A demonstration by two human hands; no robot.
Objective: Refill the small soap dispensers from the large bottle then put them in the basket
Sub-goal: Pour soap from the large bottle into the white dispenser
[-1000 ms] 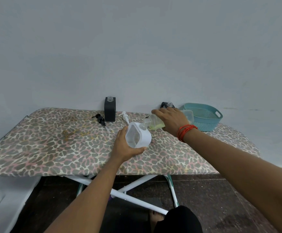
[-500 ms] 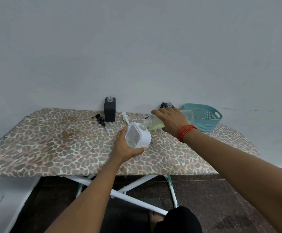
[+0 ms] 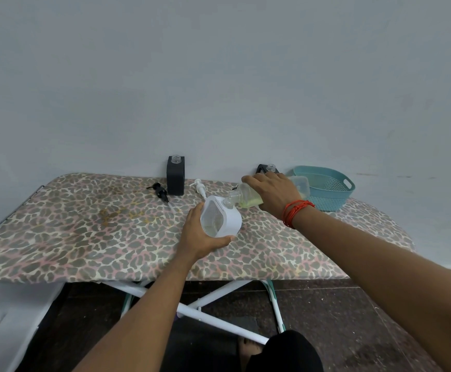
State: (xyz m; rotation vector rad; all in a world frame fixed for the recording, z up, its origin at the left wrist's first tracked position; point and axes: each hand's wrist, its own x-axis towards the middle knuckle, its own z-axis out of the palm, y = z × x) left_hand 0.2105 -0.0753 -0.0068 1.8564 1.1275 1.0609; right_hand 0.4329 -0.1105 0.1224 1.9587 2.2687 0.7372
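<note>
Gripping tilted large bottle (image 3: 242,195): right hand (image 3: 272,193); neck at mouth of white dispenser (image 3: 225,222), clasped by left hand (image 3: 197,234), mid ironing board (image 3: 84,224); teal basket (image 3: 329,190) at far right corner

- At the back edge of the leopard-print bench (image 3: 84,237) stands a black square plastic dispenser (image 3: 175,179), with a black pump head (image 3: 160,190) just left and a white plastic pump (image 3: 199,184) just right.
- A teal perforated plastic basket (image 3: 333,200) sits on the bench's right end.
</note>
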